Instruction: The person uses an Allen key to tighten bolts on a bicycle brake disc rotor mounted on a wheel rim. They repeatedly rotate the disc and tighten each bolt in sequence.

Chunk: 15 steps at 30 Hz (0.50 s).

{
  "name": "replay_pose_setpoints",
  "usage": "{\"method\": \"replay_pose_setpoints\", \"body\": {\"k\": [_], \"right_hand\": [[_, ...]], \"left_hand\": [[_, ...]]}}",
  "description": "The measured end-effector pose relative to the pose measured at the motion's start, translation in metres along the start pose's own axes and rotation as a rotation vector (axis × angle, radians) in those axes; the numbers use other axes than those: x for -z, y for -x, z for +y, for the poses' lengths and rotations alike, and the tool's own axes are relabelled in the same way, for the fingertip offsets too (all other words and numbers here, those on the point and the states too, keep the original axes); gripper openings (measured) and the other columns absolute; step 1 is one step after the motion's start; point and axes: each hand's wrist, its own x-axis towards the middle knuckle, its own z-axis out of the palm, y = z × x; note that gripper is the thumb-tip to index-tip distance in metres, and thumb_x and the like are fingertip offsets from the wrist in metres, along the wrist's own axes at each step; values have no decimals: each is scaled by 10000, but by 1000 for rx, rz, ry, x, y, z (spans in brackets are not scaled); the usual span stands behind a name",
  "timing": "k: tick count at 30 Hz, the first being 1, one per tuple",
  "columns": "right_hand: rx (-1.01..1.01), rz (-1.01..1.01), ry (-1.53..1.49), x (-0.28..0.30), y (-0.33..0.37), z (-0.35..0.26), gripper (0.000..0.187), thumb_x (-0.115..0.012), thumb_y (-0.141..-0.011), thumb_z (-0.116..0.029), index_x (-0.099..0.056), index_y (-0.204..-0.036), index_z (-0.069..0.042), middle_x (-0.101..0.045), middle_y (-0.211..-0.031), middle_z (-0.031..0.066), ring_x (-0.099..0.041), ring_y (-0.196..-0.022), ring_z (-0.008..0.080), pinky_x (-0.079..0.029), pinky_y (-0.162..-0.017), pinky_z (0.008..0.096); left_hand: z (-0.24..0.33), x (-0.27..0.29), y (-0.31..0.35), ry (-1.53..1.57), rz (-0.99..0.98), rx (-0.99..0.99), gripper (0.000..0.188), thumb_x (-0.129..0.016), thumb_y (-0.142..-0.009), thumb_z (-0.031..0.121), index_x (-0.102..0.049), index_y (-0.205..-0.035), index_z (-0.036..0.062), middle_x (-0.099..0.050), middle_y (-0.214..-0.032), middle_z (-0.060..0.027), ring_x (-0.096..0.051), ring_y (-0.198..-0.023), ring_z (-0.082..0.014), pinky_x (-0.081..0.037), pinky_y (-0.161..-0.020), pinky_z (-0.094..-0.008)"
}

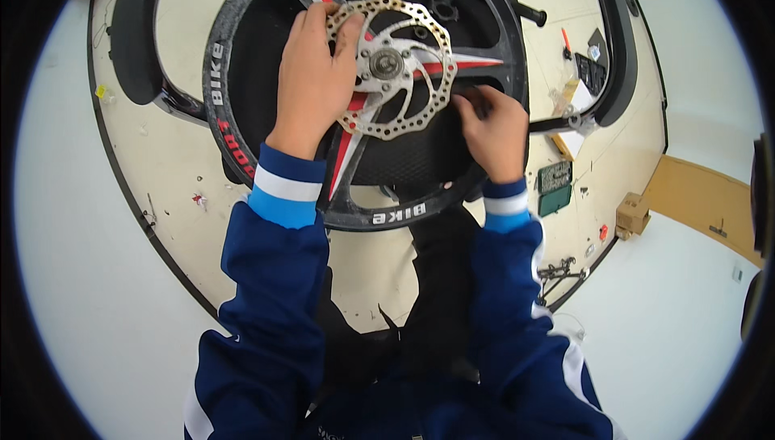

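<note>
A black bicycle wheel (222, 121) with broad spokes striped red and white lies flat in front of me. On its hub sits a silver brake disc (440, 89), drilled with small holes around the edge. My left hand (319, 81) is closed on the disc's left rim, thumb on top and fingers at the far side. Close by the disc's right edge is my right hand (494, 129), its fingers curled together over the wheel. A dark bit shows by those fingers, too unclear to name.
The wheel rests on a black chair seat between a left armrest (137, 36) and a right armrest (620, 60). Small parts and tools lie on the pale floor at right, with an open green case (555, 188) and a cardboard box (633, 212).
</note>
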Motion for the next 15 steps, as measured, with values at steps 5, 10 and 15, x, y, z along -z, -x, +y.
{"method": "replay_pose_setpoints", "body": {"k": [5,10,15], "right_hand": [[-133,24,-618,18,-6,-50,126,-722,-888,-34,-728,-969,62,-719,-813,19,-532,-661,23,-415,-594,174],[-114,-33,-673,-3,-13,-65,144,-724,-873,-46,-703,-966,62,-733,-828,62,-647,-750,63,-492,-663,210],[8,-96,-438,-8,-11,-65,139,-740,-893,-37,-709,-994,55,-738,-910,64,-655,-813,66,-498,-712,191]], "left_hand": [[6,6,-5,-8,46,51,378,-620,-973,337,-640,-1057,-30,-673,-1032,-197,-621,-978,-365,-490,-851,-447],[6,-10,-3,18,82,16,378,-638,-965,329,-644,-1070,-35,-691,-996,-181,-633,-940,-319,-501,-837,-407],[-1,-7,-1,-29,106,-37,404,-639,-973,335,-647,-1102,-48,-709,-985,-188,-685,-901,-279,-524,-831,-349]]}}
